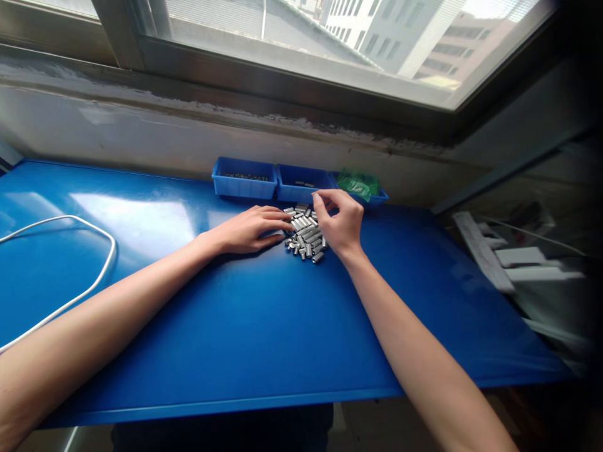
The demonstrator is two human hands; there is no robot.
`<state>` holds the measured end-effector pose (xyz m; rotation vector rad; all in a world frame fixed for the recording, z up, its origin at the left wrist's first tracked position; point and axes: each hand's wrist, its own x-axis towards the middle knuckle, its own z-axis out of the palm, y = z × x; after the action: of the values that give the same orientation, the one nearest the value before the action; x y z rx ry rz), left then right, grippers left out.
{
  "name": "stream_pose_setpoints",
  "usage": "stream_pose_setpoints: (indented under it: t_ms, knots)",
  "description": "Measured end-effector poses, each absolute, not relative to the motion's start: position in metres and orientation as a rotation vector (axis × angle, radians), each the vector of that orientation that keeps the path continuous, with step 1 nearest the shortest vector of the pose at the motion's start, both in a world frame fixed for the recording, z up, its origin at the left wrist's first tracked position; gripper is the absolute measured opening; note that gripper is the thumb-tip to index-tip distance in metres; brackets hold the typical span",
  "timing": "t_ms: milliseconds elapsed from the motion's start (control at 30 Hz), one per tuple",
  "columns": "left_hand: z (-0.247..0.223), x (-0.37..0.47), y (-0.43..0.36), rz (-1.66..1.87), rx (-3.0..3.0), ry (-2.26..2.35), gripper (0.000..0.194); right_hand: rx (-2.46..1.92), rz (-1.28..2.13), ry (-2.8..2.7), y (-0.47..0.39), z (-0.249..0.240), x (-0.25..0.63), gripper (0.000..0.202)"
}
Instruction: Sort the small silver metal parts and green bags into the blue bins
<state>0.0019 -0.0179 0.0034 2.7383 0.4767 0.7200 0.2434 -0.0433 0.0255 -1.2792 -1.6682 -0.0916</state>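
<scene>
A pile of small silvery metal cylinders point(308, 233) lies on the blue table point(264, 326), with a few smaller screw-like pieces at its near left side. My left hand point(257, 230) rests palm down at the left edge of the pile, fingers apart, fingertips touching the outer pieces. Over the right side of the pile is my right hand point(340, 221), its thumb and index finger pinched together near the middle bin. Whatever may be between those fingertips is too small to make out.
Behind the pile stand a left blue bin point(245, 187) with small parts, a middle blue bin point(301, 191) with a few pieces, and a right bin holding green plastic point(358, 183). A white cable point(110, 251) curves across the table's left. A window is behind.
</scene>
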Motion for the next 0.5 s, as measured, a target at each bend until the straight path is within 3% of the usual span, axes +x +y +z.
stream_pose_setpoints:
  t_ms: [267, 500]
  knots:
    - [0.002, 0.000, -0.014, 0.899, 2.552, 0.541, 0.019, -1.223, 0.074, -1.718, -0.057, 0.014, 0.242, 0.020]
    - [0.002, -0.002, -0.012, 0.956, 2.497, 0.604, 0.017, -1.189, 0.054, -1.813, -0.059, 0.015, 0.239, 0.021]
